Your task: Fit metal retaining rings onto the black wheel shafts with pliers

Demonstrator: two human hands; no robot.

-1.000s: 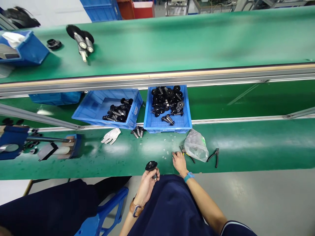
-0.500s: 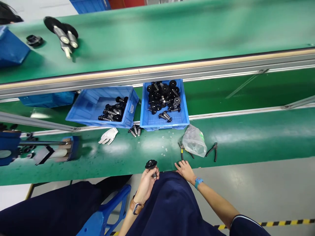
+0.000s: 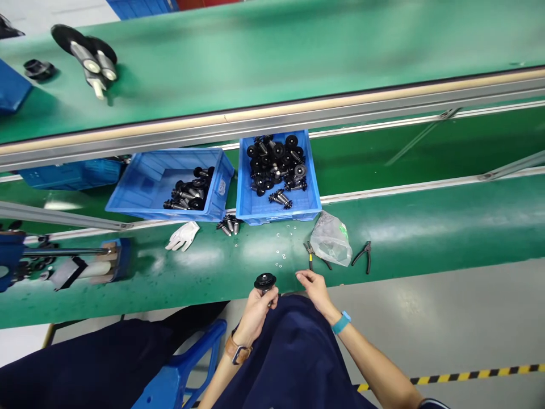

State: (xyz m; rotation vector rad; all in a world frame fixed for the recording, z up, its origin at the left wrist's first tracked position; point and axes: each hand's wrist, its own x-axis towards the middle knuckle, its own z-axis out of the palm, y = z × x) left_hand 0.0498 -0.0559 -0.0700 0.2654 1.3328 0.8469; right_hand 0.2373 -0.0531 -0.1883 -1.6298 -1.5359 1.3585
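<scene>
My left hand (image 3: 254, 312) is closed around a black disc-topped shaft part (image 3: 264, 280), held upright just over the bench's near edge. To its right, my right hand (image 3: 315, 291) has thumb and forefinger pressed together at the edge; anything between the fingertips is too small to make out. Several small white rings (image 3: 284, 257) lie scattered on the green bench (image 3: 251, 261) beyond my hands. Close to my right fingers are pliers with yellow-and-black handles (image 3: 310, 260). A clear plastic bag (image 3: 332, 241) sits by them, with black pliers (image 3: 364, 257) farther right.
Two blue bins, the right one (image 3: 279, 218) and the left one (image 3: 136, 190), hold similar parts. Between them and me lie several loose parts (image 3: 230, 225) and a white glove (image 3: 183, 236). A press-like fixture (image 3: 114, 258) stands left. A raised shelf (image 3: 272, 68) spans the back.
My right hand has lifted from lying at the bench edge into a pinch, slightly leftward. My left hand has turned the part so its disc faces up more. The view has shifted slightly.
</scene>
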